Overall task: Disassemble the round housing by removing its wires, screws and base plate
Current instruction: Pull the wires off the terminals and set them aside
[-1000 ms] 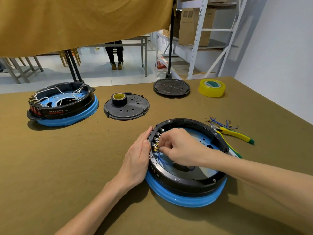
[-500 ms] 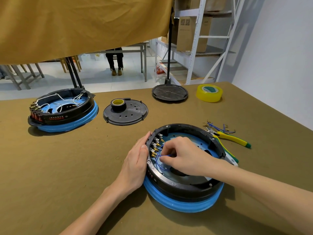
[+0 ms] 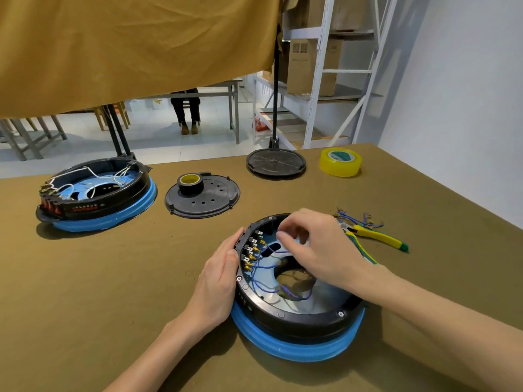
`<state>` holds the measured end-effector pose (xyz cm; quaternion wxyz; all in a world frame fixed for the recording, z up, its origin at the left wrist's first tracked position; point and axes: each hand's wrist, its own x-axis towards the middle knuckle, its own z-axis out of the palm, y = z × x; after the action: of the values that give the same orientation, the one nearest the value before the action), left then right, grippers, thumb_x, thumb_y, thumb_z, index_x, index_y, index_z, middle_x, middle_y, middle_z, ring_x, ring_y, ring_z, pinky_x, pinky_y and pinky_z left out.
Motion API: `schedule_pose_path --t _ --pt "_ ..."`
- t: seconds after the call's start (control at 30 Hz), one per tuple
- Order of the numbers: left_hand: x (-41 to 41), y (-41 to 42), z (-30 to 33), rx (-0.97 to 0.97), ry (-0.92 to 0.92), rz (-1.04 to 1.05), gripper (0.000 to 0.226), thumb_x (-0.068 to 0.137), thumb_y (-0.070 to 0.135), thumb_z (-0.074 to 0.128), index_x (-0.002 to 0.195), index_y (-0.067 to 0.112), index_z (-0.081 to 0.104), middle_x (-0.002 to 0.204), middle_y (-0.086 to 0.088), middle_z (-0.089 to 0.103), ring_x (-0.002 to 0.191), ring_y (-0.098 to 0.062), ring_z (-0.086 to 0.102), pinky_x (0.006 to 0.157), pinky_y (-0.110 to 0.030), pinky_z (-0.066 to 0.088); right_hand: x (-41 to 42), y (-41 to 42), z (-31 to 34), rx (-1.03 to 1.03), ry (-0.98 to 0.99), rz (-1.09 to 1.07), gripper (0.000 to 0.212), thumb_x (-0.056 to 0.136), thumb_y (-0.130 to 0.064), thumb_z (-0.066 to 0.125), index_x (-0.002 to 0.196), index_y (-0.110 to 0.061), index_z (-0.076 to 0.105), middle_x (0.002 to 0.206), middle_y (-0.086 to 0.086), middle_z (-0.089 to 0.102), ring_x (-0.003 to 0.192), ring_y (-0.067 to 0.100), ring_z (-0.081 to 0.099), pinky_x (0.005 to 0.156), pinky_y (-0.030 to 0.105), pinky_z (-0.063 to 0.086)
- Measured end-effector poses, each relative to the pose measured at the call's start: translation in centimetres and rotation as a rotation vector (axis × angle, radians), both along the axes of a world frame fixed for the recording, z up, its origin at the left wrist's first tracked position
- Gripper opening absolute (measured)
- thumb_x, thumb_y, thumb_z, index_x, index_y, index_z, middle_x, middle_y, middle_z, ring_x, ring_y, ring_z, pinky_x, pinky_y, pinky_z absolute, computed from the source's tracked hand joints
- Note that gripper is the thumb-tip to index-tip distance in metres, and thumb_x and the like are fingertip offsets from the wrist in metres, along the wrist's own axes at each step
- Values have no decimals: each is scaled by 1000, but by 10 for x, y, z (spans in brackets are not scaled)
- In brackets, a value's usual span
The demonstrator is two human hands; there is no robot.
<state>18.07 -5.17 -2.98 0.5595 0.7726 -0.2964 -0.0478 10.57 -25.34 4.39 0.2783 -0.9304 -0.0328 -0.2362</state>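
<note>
At the far left of the olive cloth-covered table (image 3: 85,292) sits a second round housing (image 3: 96,190) — black wall on a blue base ring, with white wires looped inside and a row of red terminals on its left edge. To its right lies a flat black base plate (image 3: 209,202) with small holes, and a roll of black tape with a yellow core (image 3: 190,182) stands on its left part. Further back and to the right, a black ribbed disc (image 3: 276,162) rests at the foot of a dark pole, and a roll of yellow tape (image 3: 340,162) lies near the table's far edge. In the near middle is the round housing (image 3: 297,321) being worked on, black wall over a blue ring, open on top. The left hand (image 3: 218,281) rests against its left outer wall, fingers straight and together, pressing the rim beside a row of brass terminals (image 3: 250,256). Thin blue wires (image 3: 263,267) run from those terminals across the pale floor toward the central hole. The right hand (image 3: 319,250) hovers over the housing's far side with fingers curled downward — whether it pinches a wire I cannot tell. Just right of the housing lie yellow-and-green pliers (image 3: 379,237), with loose cut blue wire pieces (image 3: 359,219) beside their tips.
</note>
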Motion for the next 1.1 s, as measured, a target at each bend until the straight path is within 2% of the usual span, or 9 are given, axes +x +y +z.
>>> schedule_pose_path --t 0.1,0.33,0.43,0.53,0.67,0.77,0.9,1.0,1.1 --pt "4 -1 3 -2 -16 28 58 102 44 25 154 25 41 152 13 49 140 5 41 120 -37 36 3 -46 3 2 -3 -268 16 100 -26 59 94 -16 70 87 -2 65 79 14 58 71 34 46" --pt "17 -6 8 -47 15 65 58 100 43 27 151 24 45 147 10 55 135 2 48 119 -40 38 0 -111 -15 -332 720 -635 68 95 -68 46 135 -14 46 137 17 53 125 38 51 105 50 41" --pt "17 -6 6 -68 26 66 59 101 45 27 151 22 46 145 9 58 135 -1 50 118 -42 39 5 -113 -16 -267 738 -667 70 92 -70 51 129 -11 47 138 18 53 125 39 52 106 52 39" --pt "17 -5 4 -70 36 57 60 101 47 26 152 22 45 145 9 57 135 -1 50 118 -42 38 6 -111 -11 -323 769 -589 48 97 -61 51 98 -14 50 129 19 53 114 38 55 98 48 44" --pt "18 -6 3 -63 32 47 61 101 49 25 152 22 44 144 9 58 133 1 51 117 -41 40 -1 -101 -18 -566 606 -545 44 106 -48 40 113 -5 48 116 16 50 86 32 55 75 39 40" --pt "19 -6 2 -63 32 47 60 101 49 25 152 23 44 144 10 58 133 1 50 117 -41 39 -3 -98 -22 -643 391 -601 46 107 -50 34 117 -7 48 112 11 52 91 27 57 76 34 43" --pt "21 -5 0 -66 33 43 59 101 50 25 152 26 44 145 12 57 136 0 49 118 -42 38 4 -106 -2 -146 111 -527 48 106 -49 38 120 -5 48 103 4 50 90 22 52 77 34 40" --pt "22 -5 0 -69 21 42 64 99 56 25 152 26 44 146 14 56 137 0 47 119 -43 37 16 -105 26 413 196 -364 50 102 -62 39 110 -14 51 95 2 55 78 14 51 69 31 38" --pt "23 -6 -1 -73 23 43 66 97 59 25 152 27 44 146 15 56 136 0 48 118 -43 38 22 -88 47 542 342 -134 66 81 -74 62 108 -14 52 90 3 52 76 16 48 74 33 43"
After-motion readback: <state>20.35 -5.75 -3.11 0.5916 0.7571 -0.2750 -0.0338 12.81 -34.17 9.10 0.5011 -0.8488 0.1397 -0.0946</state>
